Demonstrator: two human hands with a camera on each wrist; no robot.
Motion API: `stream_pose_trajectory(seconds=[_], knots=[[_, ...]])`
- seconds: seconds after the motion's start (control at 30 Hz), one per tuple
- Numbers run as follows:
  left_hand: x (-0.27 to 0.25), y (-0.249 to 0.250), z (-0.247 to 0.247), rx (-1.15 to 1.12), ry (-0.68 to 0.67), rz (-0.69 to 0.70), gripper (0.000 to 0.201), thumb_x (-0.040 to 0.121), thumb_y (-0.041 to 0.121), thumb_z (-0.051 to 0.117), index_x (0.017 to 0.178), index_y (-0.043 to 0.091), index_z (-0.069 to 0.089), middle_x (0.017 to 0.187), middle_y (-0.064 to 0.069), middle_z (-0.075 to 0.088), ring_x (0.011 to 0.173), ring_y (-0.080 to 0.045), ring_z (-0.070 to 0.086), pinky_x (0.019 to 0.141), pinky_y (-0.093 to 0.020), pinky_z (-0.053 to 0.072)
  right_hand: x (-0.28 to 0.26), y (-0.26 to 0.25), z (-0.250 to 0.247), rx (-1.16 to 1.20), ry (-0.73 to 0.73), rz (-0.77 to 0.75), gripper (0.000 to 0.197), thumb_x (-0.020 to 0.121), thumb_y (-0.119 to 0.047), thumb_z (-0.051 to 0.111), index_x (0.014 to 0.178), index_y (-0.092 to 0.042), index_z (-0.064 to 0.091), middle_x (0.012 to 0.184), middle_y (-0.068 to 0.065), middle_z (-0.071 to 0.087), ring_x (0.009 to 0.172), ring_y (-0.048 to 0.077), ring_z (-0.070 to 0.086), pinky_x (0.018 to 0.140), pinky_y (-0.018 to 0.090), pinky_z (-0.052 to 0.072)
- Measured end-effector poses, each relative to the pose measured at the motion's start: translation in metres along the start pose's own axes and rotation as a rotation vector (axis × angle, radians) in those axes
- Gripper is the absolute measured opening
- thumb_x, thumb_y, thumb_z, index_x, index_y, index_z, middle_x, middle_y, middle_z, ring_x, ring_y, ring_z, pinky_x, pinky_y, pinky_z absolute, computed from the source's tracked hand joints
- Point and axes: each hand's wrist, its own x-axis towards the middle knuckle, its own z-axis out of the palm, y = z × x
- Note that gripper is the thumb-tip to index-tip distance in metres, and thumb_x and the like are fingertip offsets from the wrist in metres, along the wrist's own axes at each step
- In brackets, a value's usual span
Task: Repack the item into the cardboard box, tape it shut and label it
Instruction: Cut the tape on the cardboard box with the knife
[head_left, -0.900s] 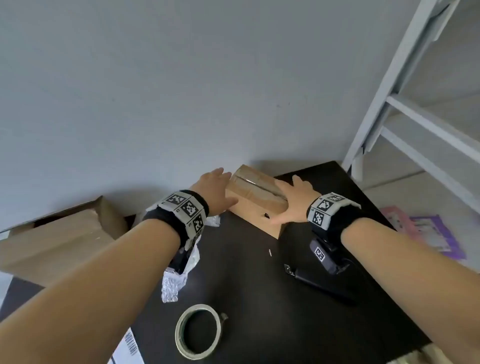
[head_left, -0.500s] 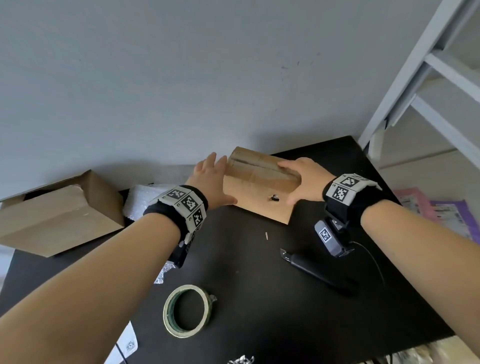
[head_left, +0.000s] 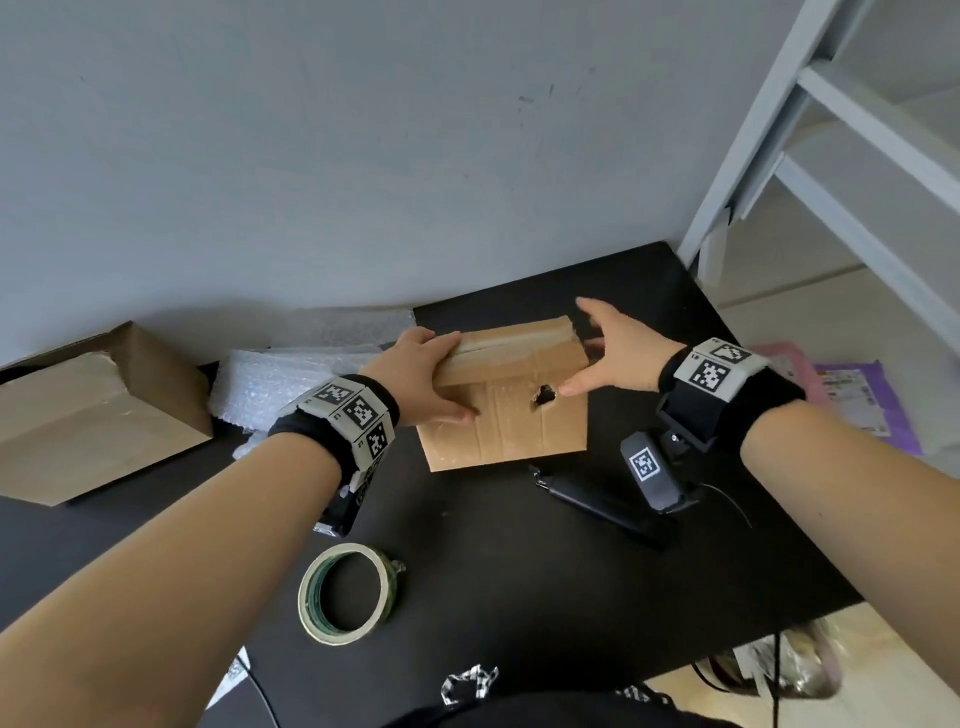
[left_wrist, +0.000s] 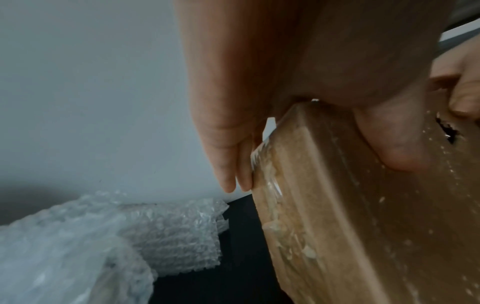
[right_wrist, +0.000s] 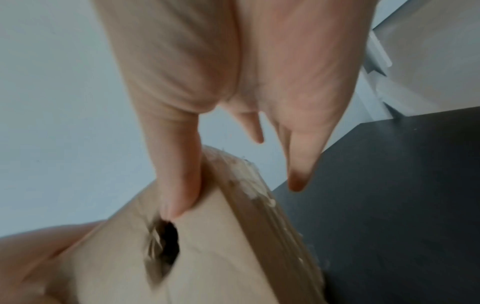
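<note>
A brown cardboard box (head_left: 506, 410) stands on the black table (head_left: 519, 597), its taped seam on top and a torn hole (head_left: 543, 401) in the face toward me. My left hand (head_left: 441, 379) grips its left end, with the thumb (left_wrist: 397, 144) on the front face and the fingers (left_wrist: 231, 164) behind. My right hand (head_left: 592, 345) is open at the right end. Its thumb (right_wrist: 179, 185) presses the face just above the hole (right_wrist: 166, 246), and its straight fingers are off the box (right_wrist: 233, 257). What is inside the box is hidden.
A tape roll (head_left: 348, 592) lies near me and a black cutter (head_left: 597, 504) lies right of the box. Bubble wrap (head_left: 291, 379) and a second cardboard box (head_left: 93, 410) sit at the left by the wall. White shelving (head_left: 831, 130) stands at the right, with mailers (head_left: 841, 395) on the floor.
The box has come nearer and turned, so its holed face is toward me. My right hand has let go of the top edge and spread its fingers. My left hand keeps its grip.
</note>
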Motion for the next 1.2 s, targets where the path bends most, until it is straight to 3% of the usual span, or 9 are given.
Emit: stream_pose_trajectory(seconds=[0.1, 0.27, 0.37, 0.67, 0.83, 0.93, 1.0, 1.13, 1.2], knots=[[-0.003, 0.003, 0.002, 0.026, 0.021, -0.008, 0.105, 0.064, 0.054, 0.077, 0.149, 0.029, 0.019, 0.150, -0.004, 0.022, 0.130, -0.025, 0.039, 0.107, -0.040, 0.037, -0.012, 0.015, 0.016, -0.131, 0.107, 0.102, 0.102, 0.062, -0.041, 0.083, 0.141, -0.008, 0.027, 0.138, 0.011, 0.043, 0.123, 0.025, 0.048, 0.099, 0.037, 0.044], [-0.011, 0.005, 0.009, 0.068, 0.044, -0.006, 0.103, 0.067, 0.054, 0.075, 0.149, 0.030, 0.016, 0.151, -0.006, 0.018, 0.128, -0.027, 0.042, 0.104, -0.038, 0.038, -0.033, 0.031, 0.053, -0.417, -0.062, 0.147, 0.062, 0.068, -0.048, 0.076, 0.113, -0.012, 0.052, 0.115, 0.006, 0.054, 0.098, 0.022, 0.057, 0.084, 0.036, 0.050], [-0.013, 0.007, 0.011, 0.114, 0.051, -0.008, 0.103, 0.069, 0.056, 0.073, 0.149, 0.030, 0.014, 0.152, -0.006, 0.017, 0.127, -0.027, 0.043, 0.101, -0.039, 0.041, -0.040, 0.036, 0.073, -0.465, -0.150, 0.122, 0.054, 0.070, -0.045, 0.075, 0.108, -0.012, 0.054, 0.109, 0.004, 0.052, 0.095, 0.020, 0.056, 0.079, 0.031, 0.048], [-0.005, 0.006, 0.003, 0.089, 0.022, -0.027, 0.101, 0.071, 0.055, 0.072, 0.150, 0.028, 0.015, 0.151, -0.004, 0.020, 0.128, -0.024, 0.042, 0.102, -0.037, 0.039, -0.045, 0.055, 0.089, -0.510, -0.160, 0.072, 0.040, 0.077, -0.028, 0.068, 0.111, -0.014, 0.052, 0.108, 0.003, 0.056, 0.093, 0.022, 0.058, 0.078, 0.033, 0.050], [0.001, 0.005, 0.001, 0.076, 0.009, -0.050, 0.101, 0.071, 0.054, 0.072, 0.150, 0.028, 0.015, 0.152, -0.004, 0.020, 0.129, -0.025, 0.041, 0.105, -0.038, 0.038, -0.045, 0.064, 0.073, -0.447, -0.150, 0.048, 0.040, 0.079, -0.026, 0.063, 0.117, -0.016, 0.053, 0.112, 0.002, 0.057, 0.096, 0.020, 0.057, 0.081, 0.031, 0.050], [0.001, 0.006, 0.001, 0.080, 0.018, -0.064, 0.102, 0.070, 0.055, 0.072, 0.150, 0.029, 0.015, 0.153, -0.004, 0.020, 0.131, -0.025, 0.039, 0.106, -0.039, 0.037, -0.046, 0.063, 0.051, -0.331, -0.160, 0.023, 0.033, 0.079, -0.021, 0.062, 0.111, -0.017, 0.058, 0.111, 0.001, 0.059, 0.100, 0.019, 0.058, 0.089, 0.035, 0.050], [0.000, 0.007, 0.004, 0.088, 0.031, -0.070, 0.102, 0.070, 0.054, 0.073, 0.150, 0.029, 0.014, 0.154, -0.004, 0.019, 0.133, -0.025, 0.037, 0.107, -0.040, 0.037, -0.049, 0.059, 0.038, -0.268, -0.148, -0.028, 0.024, 0.080, -0.017, 0.061, 0.105, -0.017, 0.062, 0.106, 0.001, 0.060, 0.100, 0.019, 0.057, 0.089, 0.032, 0.049], [-0.007, 0.007, 0.015, 0.075, 0.055, -0.059, 0.106, 0.068, 0.054, 0.074, 0.150, 0.028, 0.012, 0.156, -0.004, 0.013, 0.136, -0.026, 0.033, 0.108, -0.046, 0.035, -0.053, 0.040, 0.019, -0.097, -0.065, -0.106, 0.014, 0.086, -0.013, 0.056, 0.099, -0.015, 0.062, 0.088, -0.001, 0.058, 0.088, 0.016, 0.056, 0.081, 0.029, 0.046], [-0.012, 0.009, 0.022, 0.087, 0.069, -0.056, 0.105, 0.069, 0.054, 0.073, 0.149, 0.029, 0.011, 0.157, -0.004, 0.008, 0.135, -0.027, 0.035, 0.107, -0.043, 0.037, -0.054, 0.027, 0.014, 0.020, -0.024, -0.141, 0.013, 0.087, -0.011, 0.054, 0.095, -0.007, 0.064, 0.077, 0.004, 0.059, 0.074, 0.016, 0.056, 0.073, 0.032, 0.048]])
